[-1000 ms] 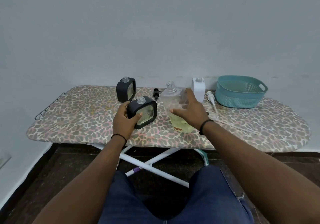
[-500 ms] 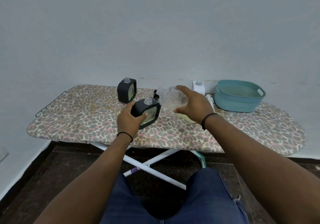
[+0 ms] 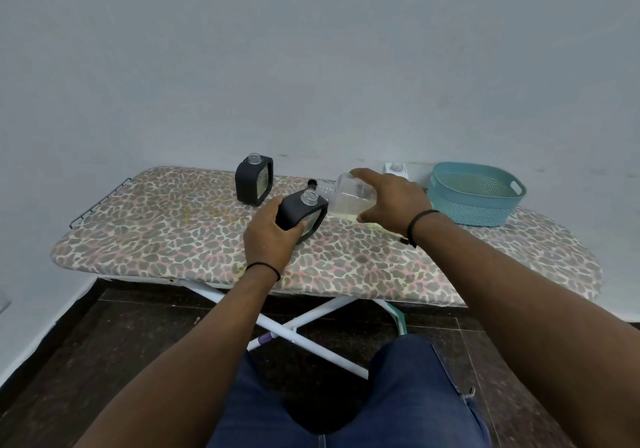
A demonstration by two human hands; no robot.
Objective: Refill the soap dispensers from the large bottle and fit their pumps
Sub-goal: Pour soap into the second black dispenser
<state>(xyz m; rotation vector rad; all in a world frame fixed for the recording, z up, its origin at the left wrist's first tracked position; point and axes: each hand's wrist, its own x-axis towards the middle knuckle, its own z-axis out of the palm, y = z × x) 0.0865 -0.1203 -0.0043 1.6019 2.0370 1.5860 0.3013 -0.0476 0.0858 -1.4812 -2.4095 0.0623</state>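
My left hand (image 3: 268, 239) grips the near dispenser (image 3: 302, 215); my right hand (image 3: 389, 201) holds the bottle (image 3: 346, 195) tipped, its neck just above the dispenser's mouth. Pouring looks barely begun; the far dispenser (image 3: 254, 183) and all pumps remain.

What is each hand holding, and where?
Left hand grips the near black dispenser by its side. Right hand holds the tilted clear bottle round its body.

**Plain room, patterned board**

A bare pale grey-blue wall (image 3: 311, 49) fills the upper view under even, soft light. An ironing board (image 3: 156, 233) with a leopard-print cover stands against it on crossed white legs (image 3: 311, 336). Below lies a dark tiled floor (image 3: 104, 361).
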